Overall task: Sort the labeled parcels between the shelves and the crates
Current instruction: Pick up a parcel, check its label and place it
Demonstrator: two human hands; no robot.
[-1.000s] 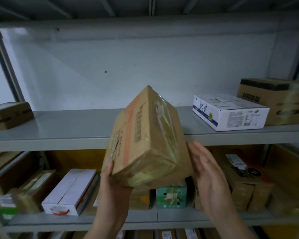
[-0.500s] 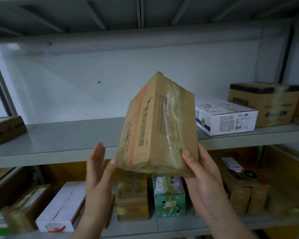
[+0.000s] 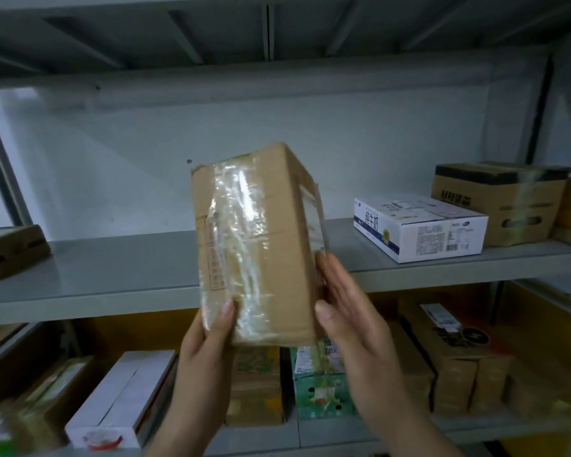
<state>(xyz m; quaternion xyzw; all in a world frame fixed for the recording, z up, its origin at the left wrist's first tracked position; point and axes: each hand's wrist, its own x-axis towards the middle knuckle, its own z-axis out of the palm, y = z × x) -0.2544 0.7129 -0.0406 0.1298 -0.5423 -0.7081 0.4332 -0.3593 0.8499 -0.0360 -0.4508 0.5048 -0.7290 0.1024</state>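
Observation:
A brown cardboard parcel (image 3: 257,245) wrapped in clear tape stands upright in the air in front of the upper grey shelf (image 3: 129,268). A white label shows on its right side face. My left hand (image 3: 208,344) grips its lower left corner, thumb across the taped front. My right hand (image 3: 346,311) holds its lower right edge, with the thumb on the front and the fingers along the labelled side.
On the upper shelf lie a flat brown box (image 3: 12,250) at far left, a white milk carton box (image 3: 419,227) and a brown black-topped carton (image 3: 498,201) at right. The lower shelf (image 3: 327,427) is crowded with several boxes, among them a white one (image 3: 122,400) and a green one (image 3: 320,380).
The parcel has been turned from a tilt to upright, so its taped face now faces me and the label side faces right. My left hand moved from open beside it to gripping it.

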